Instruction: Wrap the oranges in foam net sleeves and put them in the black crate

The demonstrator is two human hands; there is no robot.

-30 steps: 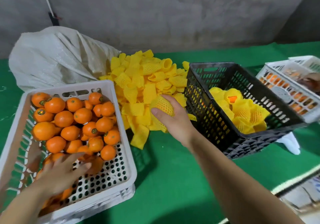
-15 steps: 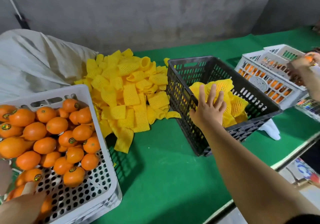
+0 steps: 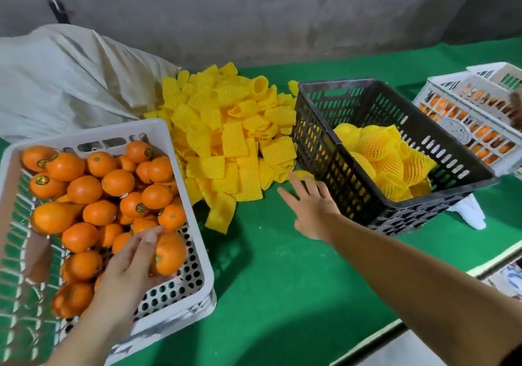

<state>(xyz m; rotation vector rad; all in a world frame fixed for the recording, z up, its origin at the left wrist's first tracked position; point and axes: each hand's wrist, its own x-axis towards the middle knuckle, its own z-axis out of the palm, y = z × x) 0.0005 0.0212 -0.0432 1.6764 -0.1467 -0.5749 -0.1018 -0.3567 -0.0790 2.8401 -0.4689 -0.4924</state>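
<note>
**packer_q:** ok what are the hands doing here?

**crate_guy:** left hand (image 3: 132,264) is down in the white crate (image 3: 195,213), fingers curled round one orange (image 3: 169,254) near the crate's front right corner. Rest of the oranges (image 3: 93,193) are piled loose in there, some with little stickers on them.

**packer_q:** and the right?

**crate_guy:** right hand (image 3: 309,210) is empty, fingers spread out flat over the green counter (image 3: 282,295), just beside the black crate (image 3: 350,193) and close to the near edge of the sleeves (image 3: 226,133).

**packer_q:** sleeves where exactly?

**crate_guy:** big yellow heap on the counter between the two crates, spilling out from a white sack (image 3: 70,83) at the back left. Black crate has wrapped oranges (image 3: 387,159) sitting in it. Second white crate (image 3: 469,116) with oranges is off to the far right.
</note>
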